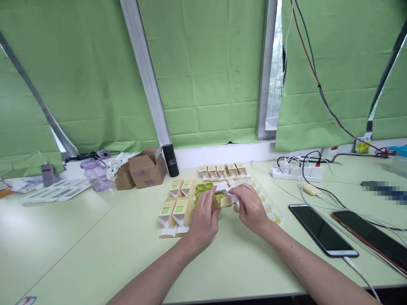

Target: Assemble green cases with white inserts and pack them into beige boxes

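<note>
Our left hand gripped an open carton over the table; our right hand pinched its white flap. Other cartons stood unclosed, while green containers and clear cups lay outside, unboxed.

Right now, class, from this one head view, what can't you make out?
Head view throughout:
Small green square pieces: some hidden behind the left hand, so no sure count.
Small open tan-and-white cardboard box: its walls and the left hand hide part of it.
Black cylindrical bottle: print too small to read.
Dark object at right: blurred into blocks.
Clear blue-topped container: cut off by right edge.
</note>
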{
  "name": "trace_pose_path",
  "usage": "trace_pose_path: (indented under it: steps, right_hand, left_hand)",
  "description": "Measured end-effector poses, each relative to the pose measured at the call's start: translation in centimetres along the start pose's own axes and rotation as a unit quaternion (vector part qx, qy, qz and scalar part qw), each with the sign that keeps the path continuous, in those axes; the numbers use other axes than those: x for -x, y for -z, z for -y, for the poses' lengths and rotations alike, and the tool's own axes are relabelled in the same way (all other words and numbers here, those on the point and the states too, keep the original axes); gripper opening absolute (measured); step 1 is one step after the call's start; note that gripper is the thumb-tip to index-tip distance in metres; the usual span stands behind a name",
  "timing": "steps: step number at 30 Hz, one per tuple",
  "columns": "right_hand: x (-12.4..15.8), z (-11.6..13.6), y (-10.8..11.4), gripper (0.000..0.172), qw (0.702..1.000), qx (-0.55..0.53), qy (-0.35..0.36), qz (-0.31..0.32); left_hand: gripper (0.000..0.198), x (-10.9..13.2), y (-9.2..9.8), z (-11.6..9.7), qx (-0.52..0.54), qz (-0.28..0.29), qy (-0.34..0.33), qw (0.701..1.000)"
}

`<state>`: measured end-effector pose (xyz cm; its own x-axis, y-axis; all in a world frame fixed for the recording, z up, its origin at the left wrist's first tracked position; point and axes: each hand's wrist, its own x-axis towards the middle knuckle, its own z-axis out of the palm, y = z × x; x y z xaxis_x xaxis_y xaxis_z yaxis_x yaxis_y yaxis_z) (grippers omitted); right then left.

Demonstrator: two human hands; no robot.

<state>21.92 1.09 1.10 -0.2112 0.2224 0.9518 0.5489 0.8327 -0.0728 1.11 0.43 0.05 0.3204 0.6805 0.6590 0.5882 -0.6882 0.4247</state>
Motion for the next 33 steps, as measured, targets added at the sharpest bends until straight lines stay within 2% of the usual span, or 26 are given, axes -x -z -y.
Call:
trace_pose_path:
  steps: [7,14,22,33]
  right_hand:
    - [-0.3,0.7,0.0,0.042,0.999,0.022,-0.007,0.041]
    - [-0.4,1.1,0.2,0.032,0.999,0.008,-0.019,0.028]
    - [-0.3,1.4,0.4,0.028,0.998,-0.002,-0.021,0.053]
    - [0.3,1.5,-0.1,0.032,0.988,0.104,-0.023,0.111]
  left_hand:
    - [0.065,-0.1,0.0,0.0,0.020,-0.006,0.033,0.999]
    - [0.063,-0.1,0.0,0.0,0.036,-0.012,0.051,0.998]
    - [0.060,-0.3,0.3,-0.1,0.034,-0.031,0.056,0.997]
    - [0.062,-0.1,0.2,0.0,0.010,-0.039,0.024,0.999]
